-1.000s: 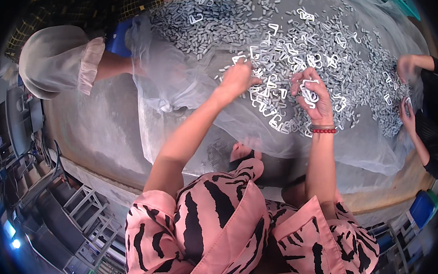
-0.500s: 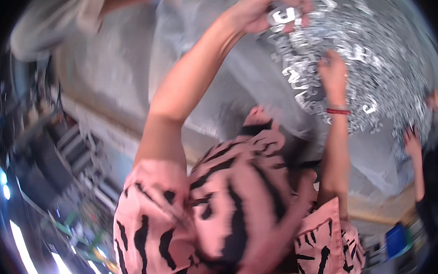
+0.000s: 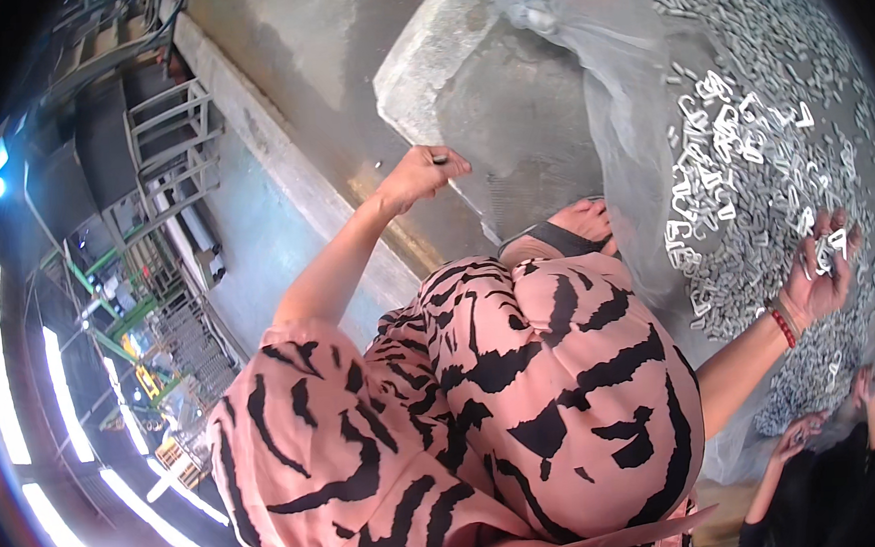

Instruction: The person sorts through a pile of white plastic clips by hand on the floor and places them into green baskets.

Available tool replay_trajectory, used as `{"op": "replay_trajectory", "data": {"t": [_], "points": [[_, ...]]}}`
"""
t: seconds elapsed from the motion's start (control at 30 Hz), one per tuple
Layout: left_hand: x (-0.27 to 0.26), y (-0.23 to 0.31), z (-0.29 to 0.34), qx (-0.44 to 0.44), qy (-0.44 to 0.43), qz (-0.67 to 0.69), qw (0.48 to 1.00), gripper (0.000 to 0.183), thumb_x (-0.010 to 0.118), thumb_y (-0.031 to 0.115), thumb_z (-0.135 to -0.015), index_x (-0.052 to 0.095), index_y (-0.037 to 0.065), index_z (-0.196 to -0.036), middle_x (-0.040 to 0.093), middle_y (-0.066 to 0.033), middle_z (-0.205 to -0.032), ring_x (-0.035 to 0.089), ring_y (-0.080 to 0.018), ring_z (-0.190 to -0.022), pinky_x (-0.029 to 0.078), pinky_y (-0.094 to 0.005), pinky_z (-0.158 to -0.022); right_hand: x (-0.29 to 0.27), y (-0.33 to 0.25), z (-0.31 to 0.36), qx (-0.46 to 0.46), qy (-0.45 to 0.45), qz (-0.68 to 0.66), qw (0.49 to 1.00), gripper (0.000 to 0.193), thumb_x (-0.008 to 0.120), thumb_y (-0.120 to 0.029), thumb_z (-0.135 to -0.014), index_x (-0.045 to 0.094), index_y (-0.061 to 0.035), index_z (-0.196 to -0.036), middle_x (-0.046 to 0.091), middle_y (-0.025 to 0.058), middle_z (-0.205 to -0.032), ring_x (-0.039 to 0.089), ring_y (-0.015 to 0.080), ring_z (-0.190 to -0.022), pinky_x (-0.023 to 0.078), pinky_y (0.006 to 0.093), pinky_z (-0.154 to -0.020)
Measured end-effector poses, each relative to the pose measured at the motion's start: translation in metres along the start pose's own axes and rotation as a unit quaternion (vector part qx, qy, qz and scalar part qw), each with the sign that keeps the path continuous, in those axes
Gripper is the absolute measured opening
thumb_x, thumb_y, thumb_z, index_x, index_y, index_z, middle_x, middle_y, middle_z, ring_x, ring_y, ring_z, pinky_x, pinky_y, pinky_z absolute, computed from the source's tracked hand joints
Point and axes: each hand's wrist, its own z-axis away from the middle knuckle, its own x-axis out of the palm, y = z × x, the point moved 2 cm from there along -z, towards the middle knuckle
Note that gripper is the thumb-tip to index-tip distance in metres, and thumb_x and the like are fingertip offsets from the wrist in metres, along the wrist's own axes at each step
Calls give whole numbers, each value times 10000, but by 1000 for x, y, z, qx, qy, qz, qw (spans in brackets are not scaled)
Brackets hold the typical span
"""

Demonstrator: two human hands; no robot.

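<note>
Far left: a metal rack (image 3: pixel 174 134), standing beyond the concrete kerb (image 3: pixel 272 108).

Next: the left hand (image 3: pixel 414 180), hanging well apart from the pile. Its fingers are pinching narrowly on a small dark piece (image 3: pixel 440 160). A light fingertip pinch is suiting something this small; squeezing harder would be risking a slip.

Centre: a sandalled foot (image 3: pixel 585 226), resting near the translucent sheet (image 3: pixel 630 151). Keeping toes off that edge would be sparing the load from shifting.

Right of centre: white hook-shaped clips (image 3: pixel 721 151), lying tangled over and among many grey pieces (image 3: pixel 725 301), all spreading across the sheet. Lifting each clip by one end would be freeing it more cleanly than tugging at the tangle.

Far right: a co-worker's hands (image 3: pixel 793 437), working near the lower edge of the pile; leaving them room is advisable.

Also far right: the right hand (image 3: pixel 809 286), hovering at the pile, its fingers curling loosely around held clips (image 3: pixel 837 240), their exact count not showing. Cupping the palm upward would be holding them secure.
</note>
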Motion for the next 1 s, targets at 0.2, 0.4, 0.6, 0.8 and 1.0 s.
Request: {"op": "replay_trajectory", "data": {"t": [0.2, 0.4, 0.6, 0.8, 1.0], "points": [[-83, -88, 0, -189, 190, -52, 962, 326, 733, 321, -711, 700, 74, -921, 591, -54, -619, 561, -159, -553, 455, -307, -505, -6, 20, -22, 139, -105, -108, 979, 141, 478, -85, -925, 411, 18, -856, 252, 41, -764, 266, 95, -666, 229, 173, -347], [-123, -241, -29, -205, 318, -178, 909, 292, 696, 263, -731, 698, 142, -997, 667, -161, -937, 631, -337, -922, 504, -412, -801, 30, 57, -18, 127, 140, 74, 979, 245, 440, -24, -927, 408, 49, -1159, 324, 82, -827, 303, 120, -695, 261, 192, -359], [-90, -294, -94, -227, 350, -95, 904, 335, 633, 248, -811, 609, 146, -1129, 632, -166, -1066, 598, -341, -999, 481, -427, -842, -1, 23, -44, 265, -183, 5, 947, 446, 458, -35, -917, 326, 30, -1337, 395, 183, -1219, 503, 207, -916, 399, 188, -496], [-107, -441, -113, -58, 257, -361, 894, 172, 516, 66, -792, 632, 1, -901, 604, -177, -963, 519, -345, -1017, 383, -410, -933, 14, 32, -64, 238, 13, 571, 785, 381, 474, 4, -837, 514, -70, -1209, 483, 62, -1202, 479, 179, -1062, 406, 270, -854], [-113, -414, -115, -177, 442, 76, 876, 270, 481, 268, -927, 463, 32, -1057, 611, -189, -957, 604, -308, -792, 478, -408, -681, 28, 24, -45, 210, 102, 669, 706, 191, 553, -123, -884, 596, -79, -1065, 531, -13, -724, 430, 42, -576, 301, 192, -422]]}}
